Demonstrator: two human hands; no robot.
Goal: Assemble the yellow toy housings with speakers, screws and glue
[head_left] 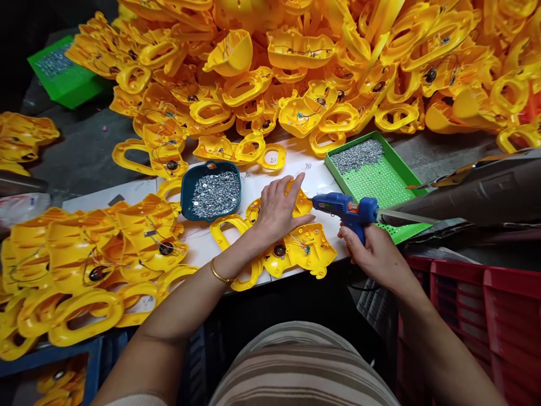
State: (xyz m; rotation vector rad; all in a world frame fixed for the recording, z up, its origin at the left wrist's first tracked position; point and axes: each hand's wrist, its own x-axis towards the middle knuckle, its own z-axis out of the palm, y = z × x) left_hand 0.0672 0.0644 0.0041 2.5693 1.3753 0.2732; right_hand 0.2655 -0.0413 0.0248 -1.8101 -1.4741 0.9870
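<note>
My right hand (376, 254) grips a blue hot glue gun (344, 208) by its handle. A clear glue stick (408, 218) sticks out of its back, and its nozzle points left at a yellow plastic shell (301, 204). Over that shell, my left hand (276, 211) lies with fingers stretched out and apart; whether it presses on the shell is hidden. Just below is another yellow shell half (315, 245) with a round speaker (279, 250), thin wires and a small green circuit board (307, 249). Both shells have loop handles.
A dark teal tray (183, 197) of screws stands left of my left hand. A green perforated tray (395, 194) of screws sits behind the glue gun. Yellow shells pile up at the back (304, 110) and left (97, 248). A red crate (477, 304) is at right.
</note>
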